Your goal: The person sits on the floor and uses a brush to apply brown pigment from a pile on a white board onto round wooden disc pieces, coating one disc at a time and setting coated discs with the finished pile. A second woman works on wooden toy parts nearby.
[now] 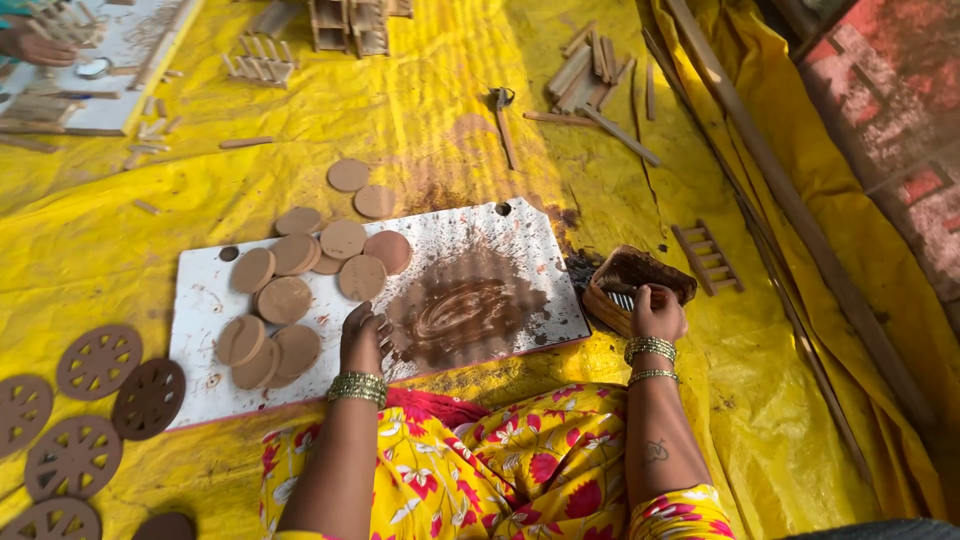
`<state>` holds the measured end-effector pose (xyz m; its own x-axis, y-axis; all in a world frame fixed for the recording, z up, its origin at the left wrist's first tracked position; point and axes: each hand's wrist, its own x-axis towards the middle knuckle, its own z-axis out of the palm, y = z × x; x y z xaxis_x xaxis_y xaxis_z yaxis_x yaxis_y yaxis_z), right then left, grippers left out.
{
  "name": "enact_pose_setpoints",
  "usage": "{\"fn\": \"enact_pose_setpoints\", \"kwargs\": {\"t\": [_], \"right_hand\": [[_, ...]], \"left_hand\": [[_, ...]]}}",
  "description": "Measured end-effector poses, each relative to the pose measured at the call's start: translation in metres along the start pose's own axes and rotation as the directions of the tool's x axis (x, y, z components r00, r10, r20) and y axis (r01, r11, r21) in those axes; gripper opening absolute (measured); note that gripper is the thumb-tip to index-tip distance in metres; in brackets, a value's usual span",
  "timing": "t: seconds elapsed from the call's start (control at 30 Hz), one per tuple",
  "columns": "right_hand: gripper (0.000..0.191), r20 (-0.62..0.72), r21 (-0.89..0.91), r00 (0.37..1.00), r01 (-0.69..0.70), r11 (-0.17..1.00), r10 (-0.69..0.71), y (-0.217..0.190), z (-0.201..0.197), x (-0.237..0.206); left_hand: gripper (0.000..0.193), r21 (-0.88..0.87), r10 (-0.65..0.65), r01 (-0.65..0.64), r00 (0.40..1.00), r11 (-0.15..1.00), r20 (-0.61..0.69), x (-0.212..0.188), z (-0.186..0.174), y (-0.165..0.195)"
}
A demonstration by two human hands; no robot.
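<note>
The person sits at the near edge of a white board [520, 235] laid on a yellow tarp [420, 110]. The left hand [362, 338] rests on the board's near edge with fingers spread flat, holding nothing, just beside a wet brown smear of paint [462, 312] at the board's middle. The right hand [657, 312] is off the board's right edge, fingers curled into a small paint-stained basket [632, 280] — whether they grip anything inside, I cannot tell. Plain round wooden discs [290, 300] crowd the board's left half. Brown spoked wheels [98, 362] lie on the tarp past the left edge — and another person's hand [35, 47] works at the far left corner.
</note>
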<state>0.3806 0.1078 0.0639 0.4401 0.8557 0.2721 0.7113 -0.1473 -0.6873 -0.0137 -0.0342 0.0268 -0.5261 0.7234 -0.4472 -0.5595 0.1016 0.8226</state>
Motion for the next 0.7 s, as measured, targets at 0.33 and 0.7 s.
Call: {"fn": "enact_pose_setpoints", "kwargs": {"t": [0.33,0.7], "right_hand": [[0.029,0.145,-0.156,0.987,-0.053,0.986,0.076,0.005,0.005,0.009],[0.032,0.146,-0.182,0.983,-0.084,0.98,0.111,0.006,0.003,0.01]], "left_hand": [[0.053,0.124,0.034,-0.055,0.986,0.991,0.165,0.008,0.001,-0.021],[0.05,0.222,0.097,-0.128,0.985,0.967,0.144,0.01,-0.003,-0.025]]}}
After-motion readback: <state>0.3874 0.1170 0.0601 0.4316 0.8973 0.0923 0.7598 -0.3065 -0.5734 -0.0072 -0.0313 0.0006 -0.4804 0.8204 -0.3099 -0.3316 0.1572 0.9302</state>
